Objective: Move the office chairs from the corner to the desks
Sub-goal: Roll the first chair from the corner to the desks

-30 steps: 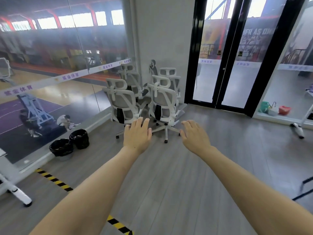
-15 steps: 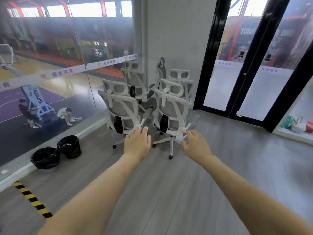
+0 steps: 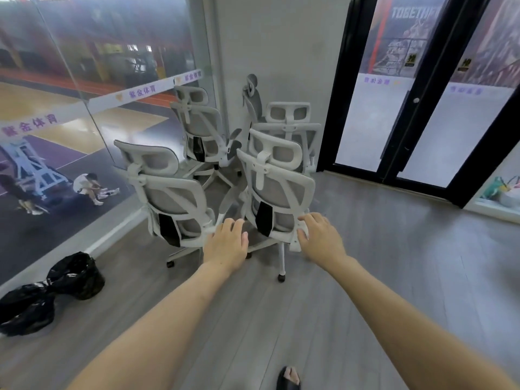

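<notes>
Hands (image 3: 226, 243) (image 3: 320, 237) unclenched, near white office chairs (image 3: 278, 192); door poster (image 3: 405, 38) reads "TOGETHE".

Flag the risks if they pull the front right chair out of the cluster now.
1. The front right chair is packed close to the front left chair and the chairs behind, so arms or bases could snag.
2. Neither the left hand nor the right hand has a grip yet; a one-sided pull may swivel it.
3. The person's sandalled foot stands in the rollback path.
</notes>
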The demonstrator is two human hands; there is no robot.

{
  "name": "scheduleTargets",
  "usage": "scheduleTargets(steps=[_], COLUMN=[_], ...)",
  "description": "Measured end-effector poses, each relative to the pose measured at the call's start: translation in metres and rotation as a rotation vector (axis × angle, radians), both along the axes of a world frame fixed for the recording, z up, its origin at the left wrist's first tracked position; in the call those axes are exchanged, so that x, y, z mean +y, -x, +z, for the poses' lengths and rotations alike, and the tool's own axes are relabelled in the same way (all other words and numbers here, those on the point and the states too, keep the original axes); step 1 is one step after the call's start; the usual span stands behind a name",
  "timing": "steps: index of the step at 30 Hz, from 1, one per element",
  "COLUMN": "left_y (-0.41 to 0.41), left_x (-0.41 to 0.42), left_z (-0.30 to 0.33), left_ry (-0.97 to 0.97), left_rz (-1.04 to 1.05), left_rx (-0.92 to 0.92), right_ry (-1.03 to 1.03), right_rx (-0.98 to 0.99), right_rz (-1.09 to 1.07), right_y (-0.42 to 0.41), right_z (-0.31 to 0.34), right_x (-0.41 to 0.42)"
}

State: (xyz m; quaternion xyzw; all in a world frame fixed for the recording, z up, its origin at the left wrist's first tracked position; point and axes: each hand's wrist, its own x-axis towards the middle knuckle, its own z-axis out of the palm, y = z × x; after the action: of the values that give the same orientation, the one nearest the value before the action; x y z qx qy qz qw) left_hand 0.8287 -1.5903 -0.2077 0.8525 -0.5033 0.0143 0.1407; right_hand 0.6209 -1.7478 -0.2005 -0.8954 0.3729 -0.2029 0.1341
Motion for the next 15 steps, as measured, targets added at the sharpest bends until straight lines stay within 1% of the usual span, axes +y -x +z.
scheduleTargets(steps=[5, 8, 10, 12, 15], left_y=[-0.067, -0.109, -0.133, -0.154, -0.19], left_x=[-0.096, -0.144, -0.17, -0.195, -0.238], left_z=[-0.011, -0.015, -0.019, -0.027, -0.037], left_ry=[-0.055, -0.063, -0.071, -0.095, -0.131], left_rz=[0.015, 0.054, 0.062, 0.031, -0.007], left_rx=[-0.001, 0.009, 0.026, 0.012, 0.038], right_ry=[-0.075, -0.079, -0.077, -0.066, -0.038], right_rx=[-0.017, -0.007, 0.006, 0.004, 0.022], right_rz=[-0.012, 0.003, 0.003, -0.016, -0.045], right_y=[-0.07, -0.118, -0.147, -0.173, -0.211], right_z=[-0.012, -0.016, -0.019, -0.025, -0.04], right_x=[-0.108, -0.165, -0.194, -0.218, -0.255])
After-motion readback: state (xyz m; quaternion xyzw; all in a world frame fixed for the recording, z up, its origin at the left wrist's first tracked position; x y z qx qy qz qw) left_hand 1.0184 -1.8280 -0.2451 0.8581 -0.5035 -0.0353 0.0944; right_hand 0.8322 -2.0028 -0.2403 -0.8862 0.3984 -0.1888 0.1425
